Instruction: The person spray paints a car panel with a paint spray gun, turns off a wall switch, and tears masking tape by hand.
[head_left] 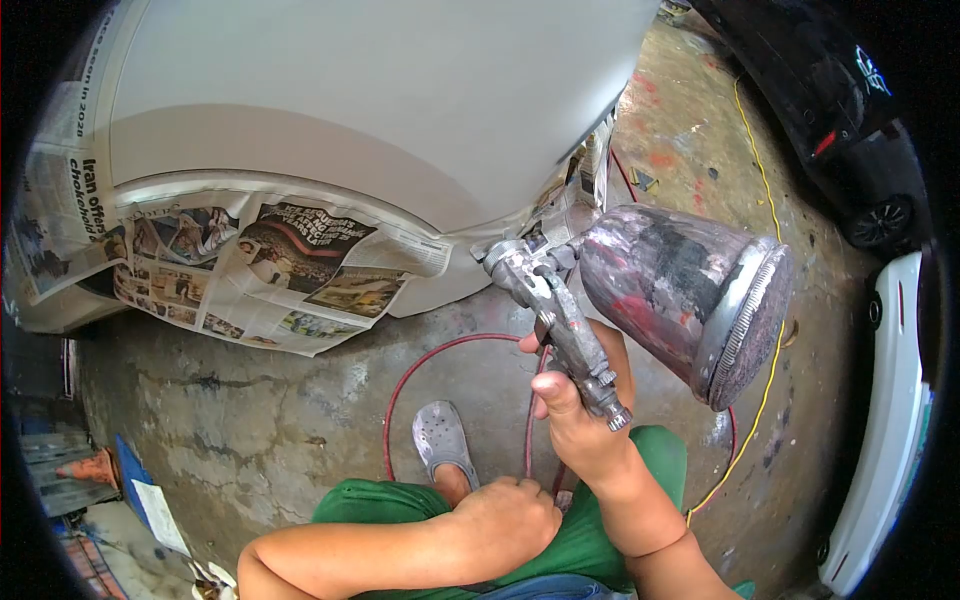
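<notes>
Firmly, your right hand (590,432) grips the spray gun (562,318) beside the pale panel (380,90), so its nozzle faces leftward; newspaper (230,295) hangs below, seemingly as masking; your left hand (512,517) curls near the hose (387,430), its hold unclear.

worn on the head, the camera is facing forward and steeply down, its wide round view bending the edges; the left hand (515,517) and right hand (588,445) are showing close, at six and five o'clock, the car panel (370,85) farther at eleven.
</notes>
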